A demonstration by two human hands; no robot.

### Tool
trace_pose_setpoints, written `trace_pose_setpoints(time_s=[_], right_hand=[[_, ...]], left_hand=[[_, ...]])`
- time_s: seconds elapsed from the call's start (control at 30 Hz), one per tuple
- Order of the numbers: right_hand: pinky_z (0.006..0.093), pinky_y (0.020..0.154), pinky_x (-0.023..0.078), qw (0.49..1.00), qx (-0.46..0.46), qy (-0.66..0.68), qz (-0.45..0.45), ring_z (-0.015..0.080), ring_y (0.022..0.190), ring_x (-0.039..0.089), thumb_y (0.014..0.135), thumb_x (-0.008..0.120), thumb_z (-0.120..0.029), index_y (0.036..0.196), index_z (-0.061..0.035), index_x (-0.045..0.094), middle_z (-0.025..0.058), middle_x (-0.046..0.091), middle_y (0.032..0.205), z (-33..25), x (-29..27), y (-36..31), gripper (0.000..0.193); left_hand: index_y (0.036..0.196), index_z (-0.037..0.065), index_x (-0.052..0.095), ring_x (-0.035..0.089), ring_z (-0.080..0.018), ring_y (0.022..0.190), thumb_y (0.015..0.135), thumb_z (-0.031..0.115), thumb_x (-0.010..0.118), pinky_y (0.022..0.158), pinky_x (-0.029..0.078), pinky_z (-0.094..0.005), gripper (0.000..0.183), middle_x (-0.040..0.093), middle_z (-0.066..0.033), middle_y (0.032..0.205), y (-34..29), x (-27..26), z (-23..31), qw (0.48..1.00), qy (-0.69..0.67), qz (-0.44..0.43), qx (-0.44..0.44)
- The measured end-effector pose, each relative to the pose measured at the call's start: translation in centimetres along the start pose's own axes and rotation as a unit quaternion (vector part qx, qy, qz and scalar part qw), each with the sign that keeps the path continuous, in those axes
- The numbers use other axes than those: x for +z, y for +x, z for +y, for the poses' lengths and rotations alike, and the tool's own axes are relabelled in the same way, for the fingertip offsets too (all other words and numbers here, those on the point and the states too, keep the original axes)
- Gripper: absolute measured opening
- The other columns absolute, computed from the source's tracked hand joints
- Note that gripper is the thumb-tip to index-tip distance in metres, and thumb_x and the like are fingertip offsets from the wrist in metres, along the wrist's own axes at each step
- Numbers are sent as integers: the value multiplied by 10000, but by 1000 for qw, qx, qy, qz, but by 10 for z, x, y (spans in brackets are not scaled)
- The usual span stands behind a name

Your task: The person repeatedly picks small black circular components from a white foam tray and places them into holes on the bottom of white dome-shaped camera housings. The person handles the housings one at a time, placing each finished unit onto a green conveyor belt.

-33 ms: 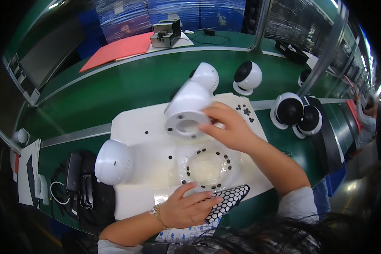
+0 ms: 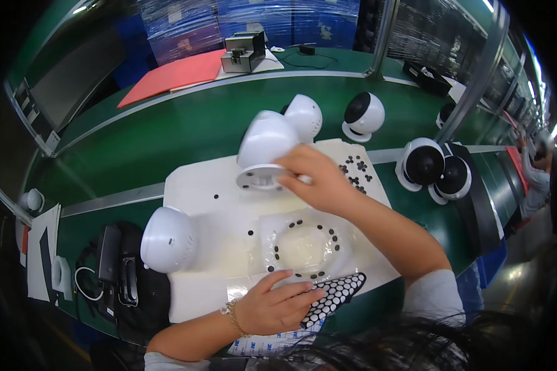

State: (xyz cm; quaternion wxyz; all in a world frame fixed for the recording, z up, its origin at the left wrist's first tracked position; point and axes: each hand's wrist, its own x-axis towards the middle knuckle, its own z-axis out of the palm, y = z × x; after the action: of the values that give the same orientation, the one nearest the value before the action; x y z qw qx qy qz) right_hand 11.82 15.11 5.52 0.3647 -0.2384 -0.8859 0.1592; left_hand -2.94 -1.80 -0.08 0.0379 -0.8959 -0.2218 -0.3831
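My right hand [image 2: 315,178] grips the disc base of a white round-headed device [image 2: 267,137], holding it tilted above the cream board [image 2: 220,229]. Dark round dots show on the base's underside. My left hand [image 2: 277,303] lies with fingers stretched over a black sheet of white round pads [image 2: 335,297]. Between the hands, a clear plastic piece [image 2: 303,248] carries a ring of small black pads. Loose black pads [image 2: 356,170] are scattered at the board's right far corner. Another white device [image 2: 170,240] rests on the board's left side.
Behind the held device is another white one [image 2: 304,116]; a black-faced one [image 2: 364,116] stands farther right. Two more [image 2: 424,162] crowd the right side. A black bag with a handle [image 2: 130,284] lies at left. A metal frame post [image 2: 476,74] rises at right; a person works beyond.
My right hand has tipped the held device more upright, so its underside shows less, and has shifted slightly left. My left hand stays in place on the pad sheet.
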Motion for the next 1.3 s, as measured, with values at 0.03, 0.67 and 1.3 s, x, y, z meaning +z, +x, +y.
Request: trace_pose_setpoints(time_s=[0.03, 0.67, 1.3], right_hand=[[321, 677, 450, 995, -68, -73, -14, 224, 788, 539, 728, 577, -58, 974, -58, 590, 60, 544, 855, 20, 19, 16, 246], [393, 926, 335, 885, 89, -329, 318, 327, 1119, 417, 656, 699, -205, 1128, -48, 492, 170, 416, 1228, 152, -63, -1, 539], [408, 956, 298, 880, 324, -150, 313, 374, 1126, 374, 681, 687, -240, 1235, 2, 326, 217, 382, 1207, 79, -111, -120, 705]], left_hand=[[833, 110, 569, 515, -156, 1000, 717, 146, 587, 859, 421, -368, 123, 548, 1, 1144, 3, 0, 0, 1000, -6, -15, -2], [1061, 31, 518, 435, -287, 1126, 726, 367, 631, 943, 320, -384, 488, 467, -119, 1239, 23, -22, -31, 968, -156, -178, -84], [1240, 117, 391, 403, -325, 1141, 627, 307, 722, 809, 479, -397, 722, 276, -132, 1362, 237, 138, -193, 919, 171, -90, -343]])
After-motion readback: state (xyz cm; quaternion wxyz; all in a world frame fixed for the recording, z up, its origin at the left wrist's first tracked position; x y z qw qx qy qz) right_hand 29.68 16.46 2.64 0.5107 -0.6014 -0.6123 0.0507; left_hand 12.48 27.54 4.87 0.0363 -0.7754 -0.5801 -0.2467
